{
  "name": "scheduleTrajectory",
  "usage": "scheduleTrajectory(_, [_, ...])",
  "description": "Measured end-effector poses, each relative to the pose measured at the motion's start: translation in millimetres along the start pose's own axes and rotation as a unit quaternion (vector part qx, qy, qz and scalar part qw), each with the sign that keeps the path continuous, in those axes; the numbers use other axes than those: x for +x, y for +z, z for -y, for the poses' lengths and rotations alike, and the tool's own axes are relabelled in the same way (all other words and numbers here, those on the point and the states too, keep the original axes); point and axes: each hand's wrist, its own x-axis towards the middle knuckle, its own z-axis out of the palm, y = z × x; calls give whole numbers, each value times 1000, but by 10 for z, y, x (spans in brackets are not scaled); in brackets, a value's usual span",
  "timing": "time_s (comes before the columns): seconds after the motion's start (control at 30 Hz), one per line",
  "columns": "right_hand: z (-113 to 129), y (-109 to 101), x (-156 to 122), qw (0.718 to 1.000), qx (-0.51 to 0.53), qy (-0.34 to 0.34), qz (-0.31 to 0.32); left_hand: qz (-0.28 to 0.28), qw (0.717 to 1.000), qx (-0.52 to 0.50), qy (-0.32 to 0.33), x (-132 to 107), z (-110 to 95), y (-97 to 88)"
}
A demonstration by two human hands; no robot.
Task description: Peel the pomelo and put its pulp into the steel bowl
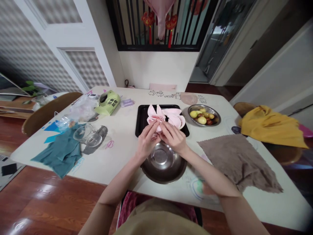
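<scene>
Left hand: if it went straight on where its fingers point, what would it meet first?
The left hand would meet the pink petal-shaped pieces on the black tray; its fingers seem to touch them already, though depth is unclear.

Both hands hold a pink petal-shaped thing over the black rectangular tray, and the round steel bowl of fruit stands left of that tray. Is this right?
Not quite: in the head view the round steel bowl of fruit stands right of the black rectangular tray. The rest holds.

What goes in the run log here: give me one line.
left hand: on pink piece | right hand: on pink piece | below: steel bowl | behind: black tray, pink slices | right: fruit bowl
</scene>
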Motion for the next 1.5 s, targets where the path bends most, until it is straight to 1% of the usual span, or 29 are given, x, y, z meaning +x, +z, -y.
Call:
scheduleTrajectory(0.07, [-7, 22, -5, 1000, 23, 2, -2, 4, 1000, 5, -1, 2, 5, -11])
scheduleTrajectory(0.17, [-41, 67, -20, 1000, 24, -6, -10, 11, 1000, 12, 21, 9, 23, -26])
scheduleTrajectory(0.33, [-103, 125, 45, 996, -53, -60, -46, 6, 994, 61, 94, 94, 134, -8])
scheduleTrajectory(0.43, [-145, 193, 186, 991, -96, -65, -71, 28, 990, 86, 112, 222, 268, 10])
scheduleTrajectory(0.5, [-192, 276, 304, 988, -117, -58, -79, 53, 988, 93, 115, 322, 388, 26])
scheduleTrajectory(0.6, [-294, 432, 459, 989, -128, -28, -61, 94, 983, 102, 123, 445, 598, 81])
scheduleTrajectory(0.67, [-372, 530, 520, 991, -124, -6, -42, 104, 979, 115, 132, 494, 735, 147])
scheduleTrajectory(0.73, [-449, 605, 541, 992, -119, 5, -29, 107, 976, 127, 140, 518, 852, 225])
scheduleTrajectory(0.83, [-553, 673, 523, 993, -118, 3, -21, 108, 973, 128, 158, 532, 981, 317])
scheduleTrajectory(1.0, [-670, 736, 482, 991, -117, -50, -36, 107, 970, 102, 192, 564, 1118, 336])
scheduleTrajectory(1.1, [-693, 745, 485, 990, -121, -66, -38, 101, 973, 95, 183, 574, 1141, 325])
scheduleTrajectory(1.2, [-688, 707, 512, 988, -136, -65, -43, 83, 979, 94, 160, 564, 1098, 341])
scheduleTrajectory(1.3, [-679, 649, 550, 983, -163, -51, -72, 60, 986, 104, 111, 549, 1032, 366])
scheduleTrajectory(1.4, [-680, 613, 575, 979, -178, -56, -84, 64, 990, 108, 58, 551, 977, 370])
scheduleTrajectory(1.43, [-682, 607, 577, 979, -177, -64, -81, 68, 990, 108, 53, 556, 959, 366])
scheduleTrajectory(1.5, [-684, 595, 572, 980, -173, -73, -70, 68, 990, 108, 62, 570, 917, 353])
